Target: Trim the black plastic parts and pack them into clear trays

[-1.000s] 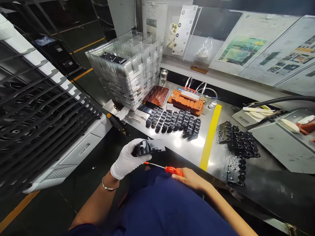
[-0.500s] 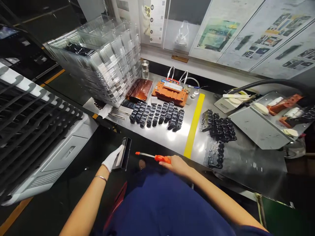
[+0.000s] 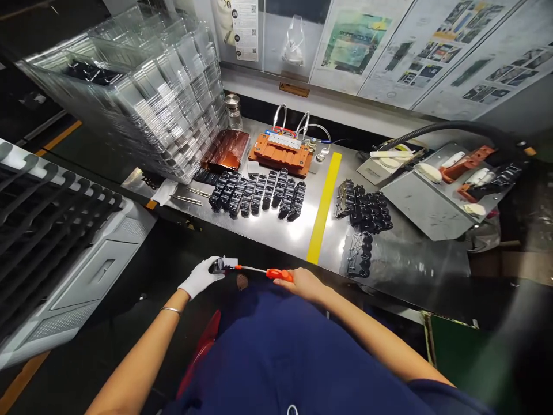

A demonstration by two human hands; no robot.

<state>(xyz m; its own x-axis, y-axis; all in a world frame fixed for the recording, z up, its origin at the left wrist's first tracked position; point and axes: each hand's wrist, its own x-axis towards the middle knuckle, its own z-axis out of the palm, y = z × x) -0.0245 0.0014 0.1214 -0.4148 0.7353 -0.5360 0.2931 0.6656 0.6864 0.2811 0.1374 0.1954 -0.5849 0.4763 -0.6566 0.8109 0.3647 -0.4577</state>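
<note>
**Black part (image 3: 225,264) and tool (image 3: 276,273), both in hand**

Landmark: the yellow strip (image 3: 325,208) across your bench (image 3: 280,233).

Item, left grip (image 3: 199,279): white-gloved, fingers closed around the black part. You hold the part off the bench, in front of its near edge, left of the strip's near end.

Item, right grip (image 3: 305,283): bare, wrapped around the tool's orange handle, on your side of the strip's near end. The tool's thin shaft points left, away from the strip; its orange tip lies at the part's right end, contact too small to tell.

Item, left of the strip: black rows (image 3: 259,193), set side by side on your bench.

Item, left of the strip's far end: orange fixture (image 3: 280,154), with looped tubes (image 3: 303,125) at its back.

Items, farther left of the strip: tweezers (image 3: 187,200), brown pouch (image 3: 227,151), lidded jar (image 3: 233,112).

Item, farthest left of the strip on the bench: clear trays (image 3: 173,104), stacked high.

Items, just right of the strip: black cluster (image 3: 367,208) and, toward you, smaller cluster (image 3: 359,255).

Item, well right of the strip: grey box (image 3: 425,202).
</note>
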